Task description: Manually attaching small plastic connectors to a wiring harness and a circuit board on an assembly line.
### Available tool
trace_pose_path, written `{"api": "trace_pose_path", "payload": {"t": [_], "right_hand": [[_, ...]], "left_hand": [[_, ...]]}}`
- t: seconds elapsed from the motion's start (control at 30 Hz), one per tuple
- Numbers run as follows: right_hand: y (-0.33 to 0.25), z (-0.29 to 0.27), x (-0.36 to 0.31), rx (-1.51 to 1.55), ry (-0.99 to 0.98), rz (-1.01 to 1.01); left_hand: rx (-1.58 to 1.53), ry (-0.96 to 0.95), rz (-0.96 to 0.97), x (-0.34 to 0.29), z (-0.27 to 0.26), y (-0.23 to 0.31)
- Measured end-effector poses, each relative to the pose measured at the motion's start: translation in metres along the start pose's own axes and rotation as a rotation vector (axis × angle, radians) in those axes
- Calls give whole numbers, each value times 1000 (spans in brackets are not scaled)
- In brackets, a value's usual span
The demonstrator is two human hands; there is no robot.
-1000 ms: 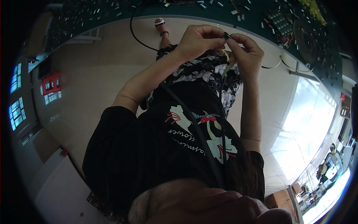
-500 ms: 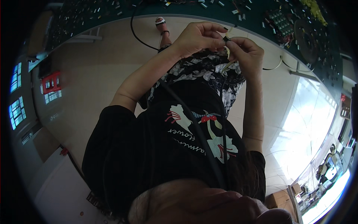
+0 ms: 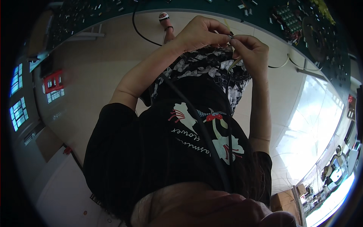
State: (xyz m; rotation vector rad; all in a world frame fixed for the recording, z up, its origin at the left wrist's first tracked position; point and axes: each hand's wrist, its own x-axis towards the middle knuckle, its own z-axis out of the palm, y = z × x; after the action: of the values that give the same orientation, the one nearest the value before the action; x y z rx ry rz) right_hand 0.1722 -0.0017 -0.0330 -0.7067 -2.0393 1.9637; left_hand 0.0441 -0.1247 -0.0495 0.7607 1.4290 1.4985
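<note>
My left hand (image 3: 197, 34) and my right hand (image 3: 254, 51) meet at the fingertips, just in front of the table edge and over my lap. Pinched between both thumbs and forefingers is a small dark piece with a shiny edge (image 3: 230, 36); its kind is too small to make out. A thin pale yellow strip (image 3: 235, 64) shows below the right fingers, and a bit of yellow also shows above the pinch. The fingers cover most of the piece, so how the strip joins it is hidden.
The dark green table (image 3: 151, 6) is strewn with small silvery cylinders (image 3: 248, 12). Toward its right lie a block of cells in a grid (image 3: 290, 20), a dark round disc (image 3: 314, 34) and a yellow heap (image 3: 323, 9). A black cable (image 3: 137, 32) hangs from the edge.
Both hands stay together at nearly the same spot, the left slightly higher. The small dark piece has turned and is now more covered by the fingertips. The view has shifted slightly.
</note>
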Motion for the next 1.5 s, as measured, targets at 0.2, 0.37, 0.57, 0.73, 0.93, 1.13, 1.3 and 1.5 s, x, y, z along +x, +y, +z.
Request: {"api": "trace_pose_path", "payload": {"t": [0.2,0.37,0.57,0.73,0.93,1.13,1.3,1.5], "right_hand": [[2,-3,0,-20,-22,8],[5,-5,0,-20,-57,3],[5,-7,-1,-42,-104,1],[5,-8,-2,-93,-108,-20],[3,-9,-5,-108,-133,-37],[4,-5,-8,-137,-115,-76],[10,-1,-10,-292,-52,-281],[9,2,-8,-411,-21,-548]], "left_hand": [[8,-4,20,1,2,2],[14,-20,-21,1,1,2],[5,-24,-83,0,5,5],[19,-12,-110,-1,7,7],[3,-37,-141,-5,9,15],[-16,-34,-139,-5,9,10],[-45,-17,-140,-9,11,7],[-111,-10,-173,-11,11,3]]}}
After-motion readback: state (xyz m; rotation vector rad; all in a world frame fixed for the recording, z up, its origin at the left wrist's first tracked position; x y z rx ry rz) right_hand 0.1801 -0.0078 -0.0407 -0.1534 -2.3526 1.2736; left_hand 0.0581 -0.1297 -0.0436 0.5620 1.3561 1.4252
